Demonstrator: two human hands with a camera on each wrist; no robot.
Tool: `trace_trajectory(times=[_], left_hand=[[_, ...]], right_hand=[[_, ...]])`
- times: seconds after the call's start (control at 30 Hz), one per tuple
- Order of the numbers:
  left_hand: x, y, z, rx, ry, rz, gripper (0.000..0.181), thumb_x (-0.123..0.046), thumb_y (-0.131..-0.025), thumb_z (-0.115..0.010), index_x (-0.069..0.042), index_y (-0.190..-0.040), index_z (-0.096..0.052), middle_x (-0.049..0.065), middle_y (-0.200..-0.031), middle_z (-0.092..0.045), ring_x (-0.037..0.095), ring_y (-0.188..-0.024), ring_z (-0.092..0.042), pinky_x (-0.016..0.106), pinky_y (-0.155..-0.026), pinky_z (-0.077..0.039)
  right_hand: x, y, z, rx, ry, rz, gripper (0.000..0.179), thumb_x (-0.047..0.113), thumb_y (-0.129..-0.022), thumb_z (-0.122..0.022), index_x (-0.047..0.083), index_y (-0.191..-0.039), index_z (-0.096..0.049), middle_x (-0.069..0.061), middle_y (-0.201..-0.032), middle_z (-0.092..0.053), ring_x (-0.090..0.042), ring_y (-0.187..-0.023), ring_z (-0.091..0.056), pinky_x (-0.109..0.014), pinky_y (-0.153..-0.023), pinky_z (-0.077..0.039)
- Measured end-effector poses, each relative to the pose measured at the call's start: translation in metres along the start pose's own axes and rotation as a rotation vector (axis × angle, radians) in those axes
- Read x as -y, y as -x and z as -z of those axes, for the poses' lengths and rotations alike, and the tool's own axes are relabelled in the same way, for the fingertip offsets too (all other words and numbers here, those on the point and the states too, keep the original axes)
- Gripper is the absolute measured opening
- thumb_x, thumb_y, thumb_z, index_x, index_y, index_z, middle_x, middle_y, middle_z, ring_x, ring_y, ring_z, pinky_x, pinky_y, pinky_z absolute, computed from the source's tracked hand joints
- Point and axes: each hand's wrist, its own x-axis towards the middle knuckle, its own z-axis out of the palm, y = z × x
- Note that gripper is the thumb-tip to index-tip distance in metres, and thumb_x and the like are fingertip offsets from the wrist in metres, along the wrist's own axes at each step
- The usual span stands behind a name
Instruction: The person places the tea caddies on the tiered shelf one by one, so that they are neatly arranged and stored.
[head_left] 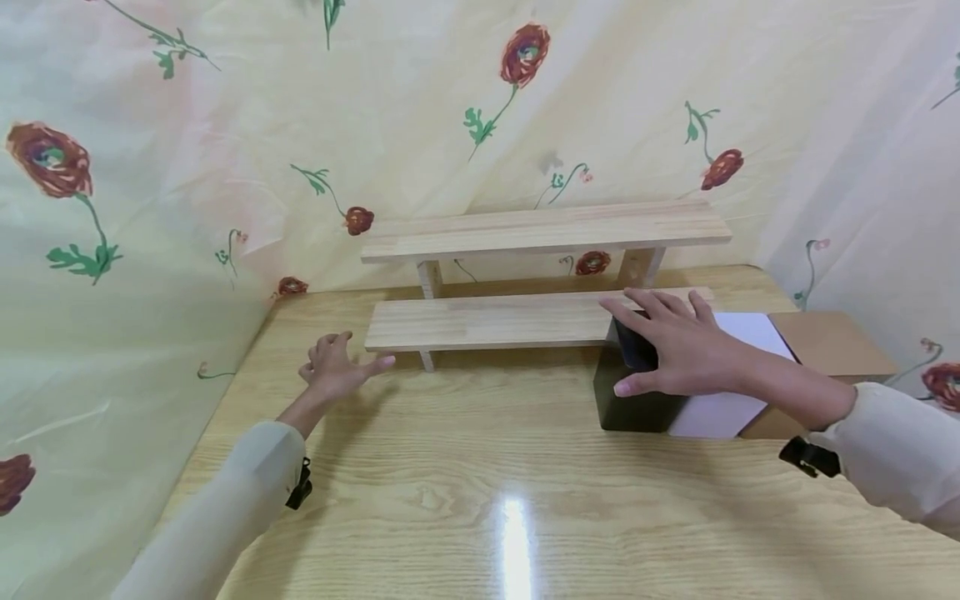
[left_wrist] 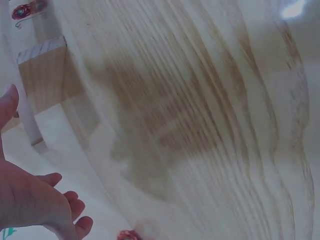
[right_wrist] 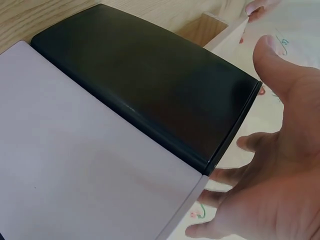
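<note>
My right hand (head_left: pixel 686 350) hovers over the top of a black box (head_left: pixel 637 408), its thumb at the near side and its fingers spread toward the far side. In the right wrist view the thumb and fingers stand around the top end of that box (right_wrist: pixel 145 85), with a gap visible beside the thumb. Contact elsewhere is hard to tell. My left hand (head_left: pixel 336 371) is held in the air by the left end of the lower shelf board (head_left: pixel 487 323), fingers loosely bent and thumb outstretched, with nothing in it.
Right beside the black box stands a white box (head_left: pixel 720 415), then a brown cardboard box (head_left: pixel 832 342). An upper shelf board (head_left: pixel 547 232) rises behind on wooden supports. Flowered cloth (head_left: pixel 420 108) encloses the wood-grain table (head_left: pixel 420 517) at the back and sides.
</note>
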Motion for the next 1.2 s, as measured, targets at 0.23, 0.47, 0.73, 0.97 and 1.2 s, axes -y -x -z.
trace_trajectory(times=[0.23, 0.47, 0.73, 0.97, 1.2], left_hand=[[-0.005, -0.004, -0.009, 0.005, 0.065, 0.003, 0.102, -0.061, -0.081, -0.067, -0.002, -0.150, -0.023, 0.028, -0.150, -0.017, 0.046, -0.134, -0.015, 0.064, -0.100, -0.011], [-0.006, -0.003, -0.015, -0.027, 0.108, -0.004, 0.090, -0.054, -0.087, -0.064, -0.002, -0.150, -0.025, 0.027, -0.150, -0.019, 0.045, -0.135, -0.015, 0.063, -0.101, -0.010], [-0.004, -0.004, -0.019, -0.085, 0.149, -0.036, 0.078, -0.049, -0.090, -0.062, -0.002, -0.146, -0.034, 0.025, -0.148, -0.024, 0.043, -0.133, -0.018, 0.063, -0.099, -0.009], [-0.003, -0.004, -0.019, -0.106, 0.153, -0.036, 0.077, -0.048, -0.089, -0.064, -0.003, -0.145, -0.037, 0.024, -0.146, -0.027, 0.043, -0.132, -0.020, 0.062, -0.099, -0.010], [-0.004, -0.006, -0.018, -0.095, 0.140, -0.042, 0.076, -0.048, -0.090, -0.063, -0.002, -0.144, -0.038, 0.025, -0.147, -0.027, 0.043, -0.132, -0.020, 0.062, -0.099, -0.011]], right_hand=[[-0.002, -0.002, -0.001, 0.014, -0.021, 0.036, 0.106, 0.058, -0.072, -0.077, 0.022, -0.154, -0.021, -0.022, -0.152, -0.024, -0.050, -0.132, -0.025, -0.070, -0.101, -0.006], [-0.005, 0.000, -0.004, -0.005, -0.020, 0.078, 0.102, 0.045, -0.070, -0.083, 0.013, -0.151, -0.030, -0.023, -0.147, -0.031, -0.045, -0.132, -0.027, -0.067, -0.099, -0.013], [-0.007, 0.000, -0.006, -0.021, -0.031, 0.099, 0.097, 0.039, -0.071, -0.084, 0.010, -0.149, -0.035, -0.023, -0.143, -0.036, -0.047, -0.129, -0.029, -0.067, -0.097, -0.023], [-0.006, -0.001, -0.006, -0.040, -0.021, 0.110, 0.096, 0.039, -0.070, -0.085, 0.010, -0.148, -0.037, -0.022, -0.141, -0.037, -0.046, -0.128, -0.031, -0.066, -0.095, -0.025], [-0.008, -0.002, -0.005, -0.027, 0.004, 0.098, 0.097, 0.043, -0.068, -0.085, 0.012, -0.148, -0.038, -0.021, -0.141, -0.039, -0.046, -0.128, -0.033, -0.066, -0.094, -0.027]])
